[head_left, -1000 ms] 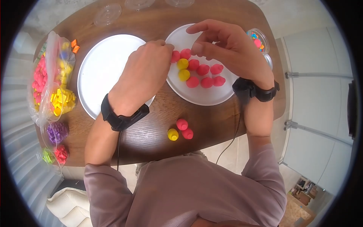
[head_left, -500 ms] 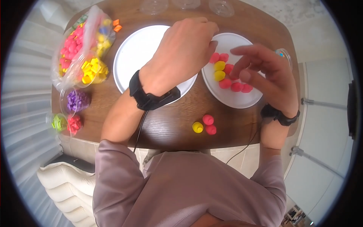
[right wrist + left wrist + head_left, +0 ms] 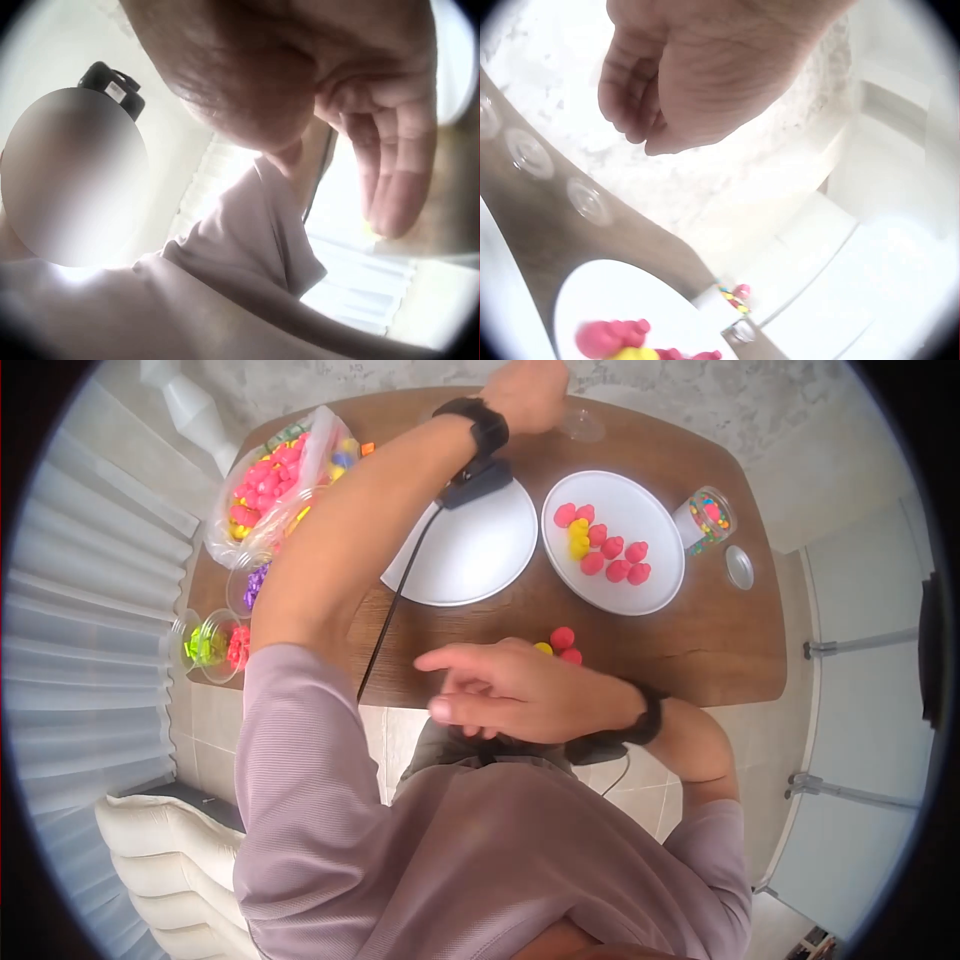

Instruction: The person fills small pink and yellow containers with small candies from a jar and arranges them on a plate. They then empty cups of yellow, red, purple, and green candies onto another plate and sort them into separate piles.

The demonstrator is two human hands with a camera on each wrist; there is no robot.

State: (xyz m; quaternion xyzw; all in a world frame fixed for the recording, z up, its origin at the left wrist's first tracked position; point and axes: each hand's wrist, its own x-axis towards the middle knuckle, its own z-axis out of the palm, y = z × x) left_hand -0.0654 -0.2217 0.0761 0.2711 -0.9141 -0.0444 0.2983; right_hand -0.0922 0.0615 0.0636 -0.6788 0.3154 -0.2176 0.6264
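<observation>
Beyond the left white plate (image 3: 480, 565), my left hand (image 3: 525, 398) is stretched over the table's far edge. In the left wrist view this hand (image 3: 697, 82) has loosely bent fingers, and nothing shows in it. My right hand (image 3: 525, 690) hovers at the near edge, index finger extended, others loosely bent; the right wrist view shows this hand (image 3: 360, 97) holding nothing. Just beyond it lie pink pieces (image 3: 562, 637) and a partly hidden yellow piece (image 3: 543, 648). The right white plate (image 3: 655, 525) bears pink pieces (image 3: 612, 547) and yellow pieces (image 3: 579, 540) close together.
At the left are a bag of pink and yellow pieces (image 3: 265, 485) and cups of purple (image 3: 256, 582), green (image 3: 203, 647) and red pieces (image 3: 238, 647). A jar (image 3: 712, 518) and a lid (image 3: 739, 567) stand right. A clear dish (image 3: 583, 426) lies near the far edge.
My left hand has moved away from the plates to the far edge. My right hand has left the right plate and come back towards my body, to the near edge. The head view has shifted.
</observation>
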